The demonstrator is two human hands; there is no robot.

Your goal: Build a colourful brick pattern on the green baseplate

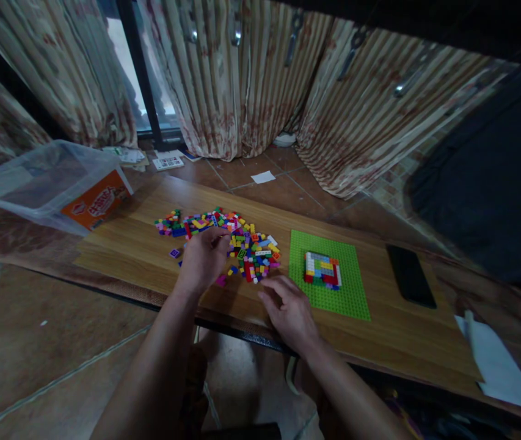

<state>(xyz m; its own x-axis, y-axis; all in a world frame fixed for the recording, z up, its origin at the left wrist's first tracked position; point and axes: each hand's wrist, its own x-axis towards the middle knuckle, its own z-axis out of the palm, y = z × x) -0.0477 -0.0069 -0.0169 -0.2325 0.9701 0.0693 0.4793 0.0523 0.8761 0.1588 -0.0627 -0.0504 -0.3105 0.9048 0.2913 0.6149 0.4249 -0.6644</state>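
1. Wood-grained tabletop (379,336), long and low, runs across the view just beyond the person's knees, so everything on it is probably within easy reach.

2. Right hand (290,308) hovers or rests near the table's close edge, between the loose bricks and the green board. Its fingers curl loosely, with a narrow gap between thumb and forefinger, and no brick shows in it. Placed there, it seems ready to serve either side.

3. Left hand (205,253) reaches over the near side of the brick pile, fingertips drawn together as if for small pieces. Whether they pinch a brick, I cannot tell.

4. Multicoloured loose bricks (262,252) spread in a curved heap at the middle of the table, mostly one layer deep, which likely makes single colours easier to spot. One purple brick (174,253) lies apart, left of the left hand.

5. Green studded baseplate (352,296) lies flat to the right of the heap. A compact block of joined bricks (322,270) sits on it, presumably held steady by the studs.

6. Black phone (410,275) lies farther right, apparently out of the way.

7. Clear plastic bin (31,214), orange-labelled, stands beyond the table's left end.

8. Striped, flowered curtains (251,79) hang behind everything.
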